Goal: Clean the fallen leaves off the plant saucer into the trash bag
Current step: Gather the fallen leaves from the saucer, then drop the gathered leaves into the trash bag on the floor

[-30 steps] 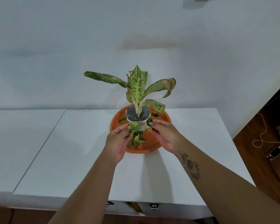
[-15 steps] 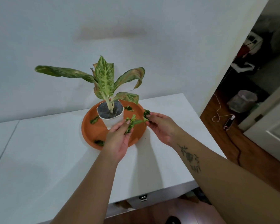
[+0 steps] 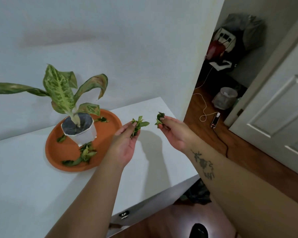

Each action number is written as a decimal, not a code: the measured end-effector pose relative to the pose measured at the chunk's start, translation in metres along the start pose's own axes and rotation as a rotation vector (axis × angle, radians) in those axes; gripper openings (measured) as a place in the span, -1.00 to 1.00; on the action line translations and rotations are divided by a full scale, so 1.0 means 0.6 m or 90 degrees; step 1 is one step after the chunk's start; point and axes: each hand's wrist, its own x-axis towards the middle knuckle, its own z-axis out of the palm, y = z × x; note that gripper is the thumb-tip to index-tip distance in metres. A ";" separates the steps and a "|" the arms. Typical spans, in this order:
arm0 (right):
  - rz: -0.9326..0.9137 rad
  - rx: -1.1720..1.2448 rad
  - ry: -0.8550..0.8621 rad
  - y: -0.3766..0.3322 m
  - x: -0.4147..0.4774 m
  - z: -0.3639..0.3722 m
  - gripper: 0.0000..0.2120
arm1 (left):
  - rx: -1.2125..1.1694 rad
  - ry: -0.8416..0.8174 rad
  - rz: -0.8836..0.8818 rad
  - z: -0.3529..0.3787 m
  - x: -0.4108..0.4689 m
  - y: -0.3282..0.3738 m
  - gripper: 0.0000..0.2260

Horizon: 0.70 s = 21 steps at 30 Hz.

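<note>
- The left hand [image 3: 126,145] is hovering above the white bench [image 3: 24,186], just right of the orange saucer [image 3: 65,152], palm turned up, its grip pinching a small bunch of green leaves [image 3: 138,126] between thumb and fingertips.
- The right hand [image 3: 174,133] is hanging further right of the saucer, over the bench's far corner, its grip clenching a smaller, darker clump of leaves [image 3: 160,118] at the fingertips.
- The two hands are sitting near each other but apart, neither touching the saucer.
- The saucer is lying on the bench near the wall, carrying a white pot [image 3: 81,133] with a plant [image 3: 60,90] whose long streaked leaves are drooping outward.
- More fallen leaves [image 3: 86,152] are lying on the saucer: a heap in front of the pot toward the near rim, a single leaf to the pot's left, and a few scraps behind it on the right.
- A dark bag [image 3: 199,193] is showing on the wooden floor just past the bench's right edge, partly hidden by the right forearm; I cannot tell whether it is open.
- Far right of the saucer, through the doorway, a small bin [image 3: 225,97] is standing on the floor.
</note>
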 end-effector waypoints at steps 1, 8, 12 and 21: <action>-0.004 0.005 0.005 -0.012 0.002 -0.014 -0.84 | 0.003 -0.004 -0.001 0.013 0.002 -0.012 -0.82; -0.010 0.005 0.021 -0.118 0.025 -0.124 -0.94 | 0.024 0.001 -0.014 0.120 0.020 -0.115 -0.79; 0.030 -0.024 0.025 -0.178 0.048 -0.199 -0.92 | 0.016 0.030 -0.017 0.192 0.028 -0.188 -0.78; 0.091 -0.056 0.036 -0.267 0.105 -0.351 -0.92 | -0.045 0.091 -0.029 0.314 0.057 -0.358 -0.82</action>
